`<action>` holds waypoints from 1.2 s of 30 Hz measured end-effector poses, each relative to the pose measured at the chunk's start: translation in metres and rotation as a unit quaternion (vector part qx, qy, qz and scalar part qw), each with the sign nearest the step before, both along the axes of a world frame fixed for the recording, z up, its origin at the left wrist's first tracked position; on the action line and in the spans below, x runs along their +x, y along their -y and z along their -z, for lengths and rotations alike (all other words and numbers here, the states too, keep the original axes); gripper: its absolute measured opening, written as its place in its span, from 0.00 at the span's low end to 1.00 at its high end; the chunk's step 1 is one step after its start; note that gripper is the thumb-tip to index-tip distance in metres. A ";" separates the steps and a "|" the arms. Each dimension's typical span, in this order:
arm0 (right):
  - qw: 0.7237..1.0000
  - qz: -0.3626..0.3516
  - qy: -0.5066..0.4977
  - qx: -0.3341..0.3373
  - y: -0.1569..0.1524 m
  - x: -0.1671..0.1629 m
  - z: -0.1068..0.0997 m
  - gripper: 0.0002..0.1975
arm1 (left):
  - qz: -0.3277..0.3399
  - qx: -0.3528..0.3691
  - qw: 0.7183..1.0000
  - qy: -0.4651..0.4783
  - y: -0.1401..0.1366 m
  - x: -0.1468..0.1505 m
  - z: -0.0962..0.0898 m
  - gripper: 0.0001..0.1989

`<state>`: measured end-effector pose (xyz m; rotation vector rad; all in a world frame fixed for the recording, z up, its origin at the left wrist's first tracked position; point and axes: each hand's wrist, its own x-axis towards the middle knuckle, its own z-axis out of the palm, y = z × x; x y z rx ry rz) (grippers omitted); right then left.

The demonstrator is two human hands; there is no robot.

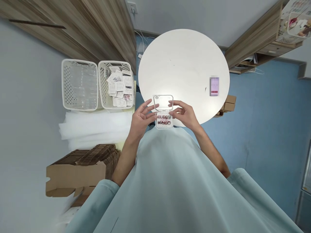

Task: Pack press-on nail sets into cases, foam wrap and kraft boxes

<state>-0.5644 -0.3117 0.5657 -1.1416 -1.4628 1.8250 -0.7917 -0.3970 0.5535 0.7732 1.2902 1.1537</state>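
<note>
A small clear plastic case [164,126], its lid [163,102] swung up and away, is at the near edge of the round table. Two rows of small red, pink and white decorated pieces, looking like press-on nails [164,122], lie on a card inside it. My left hand [141,119] holds the case's left side, thumb by the tray and some fingers at the lid, the index finger raised. On the other side my right hand [185,114] grips near the hinge, its fingertips on the lid's right edge. Whether the case rests on the table is unclear.
The white round table [182,58] carries a blurred phone-like item [214,86] at right. On the left are a basket of clear cases [63,84], a basket of printed cards [100,85], white foam sheets [97,126] and flattened cardboard boxes [77,176]. Brown boxes [229,103] sit beyond the table.
</note>
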 end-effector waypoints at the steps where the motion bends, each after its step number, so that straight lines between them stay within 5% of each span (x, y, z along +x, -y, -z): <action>1: 1.000 0.002 0.003 0.005 0.001 0.000 0.002 0.27 | -0.001 -0.003 1.000 -0.002 0.000 0.001 -0.001 0.45; 16: 0.999 -0.013 -0.003 0.042 0.003 0.004 0.003 0.24 | -0.017 -0.017 1.000 0.013 0.000 0.006 -0.004 0.38; 25: 0.996 -0.036 -0.003 0.086 0.003 0.005 -0.016 0.17 | -0.051 -0.038 0.997 0.048 0.000 0.006 -0.012 0.34; 36: 0.999 -0.015 0.013 0.034 0.009 0.001 -0.018 0.22 | -0.021 -0.017 1.000 -0.006 0.000 0.008 -0.015 0.39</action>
